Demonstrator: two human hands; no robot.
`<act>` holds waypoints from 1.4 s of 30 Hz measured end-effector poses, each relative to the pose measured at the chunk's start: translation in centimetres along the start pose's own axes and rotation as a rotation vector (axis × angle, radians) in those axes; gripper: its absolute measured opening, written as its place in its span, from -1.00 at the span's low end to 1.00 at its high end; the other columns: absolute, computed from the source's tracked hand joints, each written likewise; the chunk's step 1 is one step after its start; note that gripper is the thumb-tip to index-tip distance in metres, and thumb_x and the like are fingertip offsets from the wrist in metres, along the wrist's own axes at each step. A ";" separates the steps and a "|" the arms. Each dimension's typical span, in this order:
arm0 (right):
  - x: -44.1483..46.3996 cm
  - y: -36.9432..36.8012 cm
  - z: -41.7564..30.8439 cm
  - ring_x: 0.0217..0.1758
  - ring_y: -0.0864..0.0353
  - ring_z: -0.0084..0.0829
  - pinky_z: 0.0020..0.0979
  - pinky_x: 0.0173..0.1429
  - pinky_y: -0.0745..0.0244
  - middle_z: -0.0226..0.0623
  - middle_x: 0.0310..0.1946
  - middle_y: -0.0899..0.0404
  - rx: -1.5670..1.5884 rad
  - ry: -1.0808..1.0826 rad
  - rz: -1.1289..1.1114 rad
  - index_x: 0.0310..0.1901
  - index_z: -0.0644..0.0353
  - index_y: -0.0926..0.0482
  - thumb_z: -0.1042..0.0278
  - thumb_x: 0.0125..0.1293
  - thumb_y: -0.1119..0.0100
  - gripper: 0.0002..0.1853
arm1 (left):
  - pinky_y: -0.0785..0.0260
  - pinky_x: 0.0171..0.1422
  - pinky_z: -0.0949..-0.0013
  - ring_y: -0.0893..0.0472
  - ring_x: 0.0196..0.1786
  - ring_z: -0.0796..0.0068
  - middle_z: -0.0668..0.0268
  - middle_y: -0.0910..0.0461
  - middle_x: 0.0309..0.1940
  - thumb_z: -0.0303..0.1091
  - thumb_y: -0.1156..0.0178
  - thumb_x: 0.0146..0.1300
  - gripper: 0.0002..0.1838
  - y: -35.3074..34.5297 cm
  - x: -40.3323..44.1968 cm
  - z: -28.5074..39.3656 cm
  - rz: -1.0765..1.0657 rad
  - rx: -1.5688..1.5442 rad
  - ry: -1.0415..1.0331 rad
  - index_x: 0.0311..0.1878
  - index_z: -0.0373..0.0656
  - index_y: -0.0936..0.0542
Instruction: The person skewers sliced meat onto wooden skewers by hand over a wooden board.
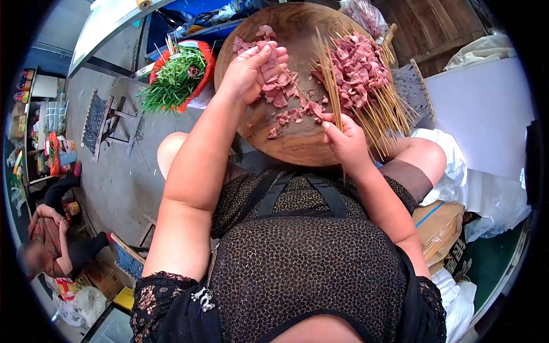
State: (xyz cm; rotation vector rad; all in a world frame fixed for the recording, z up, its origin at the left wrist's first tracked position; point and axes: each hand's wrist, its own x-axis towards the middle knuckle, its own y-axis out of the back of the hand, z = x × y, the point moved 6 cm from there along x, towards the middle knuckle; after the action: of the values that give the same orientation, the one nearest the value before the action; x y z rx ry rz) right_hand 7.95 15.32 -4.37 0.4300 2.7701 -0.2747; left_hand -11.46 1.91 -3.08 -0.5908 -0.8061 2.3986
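Note:
A round wooden block stands in front of my knees with thin pinkish-red meat slices spread on it. My left hand is over its left side, palm up, thumb and fingers closed on a meat slice, part of which the fingers hide. A thin stick slants from near these fingers toward my right hand. That hand is closed around an upright bunch of bamboo skewers, with small meat scraps by its fingertips. Just right of the bunch lies a heap of skewered meat, the stick ends pointing toward me.
A red-rimmed basket of green vegetables stands left of the block. Low woven stools are on the floor. A seated person is at far left. At right are a white board and a cardboard box.

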 end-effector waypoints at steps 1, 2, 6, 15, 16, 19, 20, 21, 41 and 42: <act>-0.1 -0.1 -0.2 -0.59 -0.26 -0.74 -0.70 -0.52 -0.11 -0.51 -0.57 -0.39 0.008 0.044 0.025 -0.10 0.24 -0.43 0.46 0.28 -0.02 -0.83 | -0.45 0.11 0.25 -0.54 0.02 0.24 0.07 -0.50 -0.03 -0.33 0.01 0.32 -0.72 0.0 -0.1 0.0 0.000 0.000 -0.001 0.02 -0.29 -0.39; -0.2 -0.3 -0.2 -0.59 -0.26 -0.74 -0.70 -0.52 -0.11 -0.51 -0.57 -0.39 0.008 0.044 0.023 -0.10 0.24 -0.43 0.46 0.28 -0.02 -0.83 | -0.45 0.12 0.23 -0.53 0.03 0.22 0.06 -0.50 -0.03 -0.35 0.01 0.32 -0.72 0.0 -0.1 0.1 0.005 -0.035 -0.013 0.02 -0.29 -0.39; -0.4 -0.5 -0.3 -0.58 -0.27 -0.75 -0.71 -0.50 -0.12 -0.51 -0.57 -0.39 0.025 0.031 0.031 -0.10 0.24 -0.44 0.46 0.28 -0.01 -0.83 | -0.42 0.15 0.19 -0.51 0.06 0.17 0.03 -0.49 -0.01 -0.38 0.02 0.31 -0.74 0.0 -0.4 0.6 0.002 -0.084 -0.024 0.00 -0.30 -0.40; -0.5 0.3 -1.2 -0.58 -0.26 -0.79 -0.73 -0.51 -0.11 -0.54 -0.56 -0.39 -0.096 0.108 0.034 -0.08 0.22 -0.45 0.44 0.29 -0.01 -0.82 | -0.40 0.16 0.18 -0.50 0.09 0.16 0.02 -0.48 0.01 -0.37 0.05 0.32 -0.70 -0.3 -0.9 0.3 -0.041 -0.058 0.053 0.04 -0.31 -0.39; -0.5 0.4 -1.3 -0.53 -0.29 -0.77 -0.71 -0.45 -0.19 -0.55 -0.52 -0.41 -0.090 0.111 0.040 -0.11 0.25 -0.47 0.46 0.28 -0.02 -0.83 | -0.40 0.16 0.18 -0.50 0.09 0.16 0.02 -0.48 0.01 -0.37 0.05 0.32 -0.70 -0.3 -0.9 0.3 -0.041 -0.059 0.052 0.04 -0.31 -0.39; -0.5 0.7 -1.7 -0.48 -0.33 -0.75 -0.69 -0.38 -0.27 -0.56 -0.48 -0.43 -0.113 0.123 0.041 -0.13 0.27 -0.49 0.48 0.27 -0.04 -0.84 | -0.40 0.16 0.19 -0.50 0.08 0.15 0.01 -0.48 0.01 -0.36 0.05 0.32 -0.70 -0.7 -1.1 0.2 -0.083 -0.052 0.083 0.04 -0.31 -0.39; -0.5 0.7 -1.7 -0.48 -0.33 -0.75 -0.68 -0.37 -0.27 -0.56 -0.48 -0.43 -0.139 0.129 0.037 -0.13 0.27 -0.50 0.48 0.27 -0.04 -0.84 | -0.41 0.16 0.20 -0.50 0.08 0.15 0.01 -0.48 0.00 -0.35 0.04 0.32 -0.70 -0.9 -1.2 0.2 -0.098 -0.038 0.101 0.04 -0.31 -0.39; -0.5 0.8 -2.0 -0.48 -0.33 -0.75 -0.68 -0.37 -0.27 -0.56 -0.48 -0.43 -0.141 0.129 0.036 -0.13 0.27 -0.50 0.48 0.27 -0.04 -0.84 | -0.41 0.15 0.20 -0.50 0.08 0.16 0.01 -0.48 0.00 -0.34 0.04 0.32 -0.70 -1.2 -1.4 0.2 -0.112 -0.025 0.118 0.03 -0.30 -0.39; 0.1 0.5 -3.1 -0.59 -0.30 -0.74 -0.68 -0.49 -0.21 -0.57 -0.59 -0.39 -0.098 0.015 -0.032 -0.13 0.24 -0.52 0.41 0.24 -0.09 -0.81 | -0.44 0.10 0.20 -0.54 0.01 0.19 0.04 -0.50 -0.02 -0.34 0.05 0.33 -0.73 -2.1 -2.1 -0.3 -0.212 0.083 0.188 0.01 -0.28 -0.38; 0.3 0.5 -3.0 -0.59 -0.30 -0.74 -0.68 -0.49 -0.21 -0.57 -0.59 -0.39 -0.099 0.015 -0.032 -0.13 0.24 -0.52 0.41 0.24 -0.09 -0.81 | -0.43 0.11 0.19 -0.54 0.01 0.18 0.03 -0.50 -0.02 -0.34 0.05 0.33 -0.73 -2.1 -2.1 -0.2 -0.203 0.076 0.189 0.00 -0.28 -0.38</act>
State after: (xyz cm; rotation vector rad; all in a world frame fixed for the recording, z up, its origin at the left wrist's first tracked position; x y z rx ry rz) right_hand 7.00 16.54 -1.70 0.3642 2.7925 -0.1415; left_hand -9.01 2.13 -1.42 -0.6601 -0.6579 2.1422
